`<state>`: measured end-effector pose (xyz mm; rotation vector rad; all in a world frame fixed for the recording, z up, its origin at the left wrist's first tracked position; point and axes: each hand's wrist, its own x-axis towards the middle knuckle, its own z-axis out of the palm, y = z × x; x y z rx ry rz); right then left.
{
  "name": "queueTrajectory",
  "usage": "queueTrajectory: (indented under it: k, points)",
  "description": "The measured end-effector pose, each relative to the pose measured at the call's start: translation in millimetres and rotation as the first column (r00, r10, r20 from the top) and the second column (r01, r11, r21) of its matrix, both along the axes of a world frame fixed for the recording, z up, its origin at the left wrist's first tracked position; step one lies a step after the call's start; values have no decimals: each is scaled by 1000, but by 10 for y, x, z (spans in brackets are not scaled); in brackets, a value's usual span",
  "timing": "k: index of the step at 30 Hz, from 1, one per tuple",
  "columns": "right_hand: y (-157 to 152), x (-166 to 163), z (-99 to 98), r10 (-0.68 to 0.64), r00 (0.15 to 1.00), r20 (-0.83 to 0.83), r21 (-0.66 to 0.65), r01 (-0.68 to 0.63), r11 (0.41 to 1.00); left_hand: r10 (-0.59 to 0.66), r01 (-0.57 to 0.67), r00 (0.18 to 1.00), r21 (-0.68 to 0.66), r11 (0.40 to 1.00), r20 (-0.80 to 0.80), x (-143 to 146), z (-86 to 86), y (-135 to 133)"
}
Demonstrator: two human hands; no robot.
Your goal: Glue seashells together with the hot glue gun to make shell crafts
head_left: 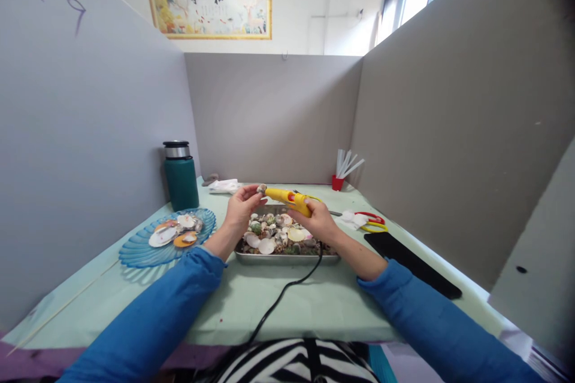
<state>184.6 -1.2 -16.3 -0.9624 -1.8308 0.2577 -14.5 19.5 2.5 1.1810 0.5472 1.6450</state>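
In my right hand (pixel 314 219) is a yellow hot glue gun (pixel 287 196), its nozzle pointing left. Its black cord (pixel 287 287) runs down over the table's front edge. The fingertips of my left hand (pixel 242 210) pinch a small shell (pixel 261 190) right at the nozzle; whether the two touch I cannot tell. Below both hands lies a metal tray (pixel 287 260) full of shells and small stones, partly covered by my hands.
At left stands a blue shell-shaped plate (pixel 139 245) with several shells, and behind it a green bottle (pixel 181 182). To the right are a red cup (pixel 338 183) of glue sticks, scissors (pixel 372 221) and a black strip (pixel 411 263). Grey partitions enclose the table.
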Motion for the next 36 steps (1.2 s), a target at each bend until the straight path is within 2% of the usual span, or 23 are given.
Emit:
queueTrajectory:
  k: [19, 26, 28, 31, 34, 36]
  points:
    - [30, 17, -23, 17, 999, 29, 15, -18, 1000, 46, -45, 997, 22, 999, -58, 0, -30, 49]
    - [22, 59, 65, -83, 991, 108, 26, 80, 996, 219, -220, 975, -23, 975, -32, -26, -38, 106]
    - [26, 85, 81, -154, 960, 232, 19, 153, 988, 234, -235, 972, -41, 971, -27, -30, -35, 109]
    - [30, 113, 66, -238, 836, 495, 50, 246, 968, 168, -171, 984, -55, 984, -54, -24, -25, 90]
    - [15, 123, 53, -215, 715, 665, 55, 240, 969, 94, -99, 991, -54, 994, -94, -10, -15, 57]
    - [-5, 132, 77, -171, 680, 713, 35, 208, 977, 59, -65, 992, -52, 997, -109, -2, -8, 32]
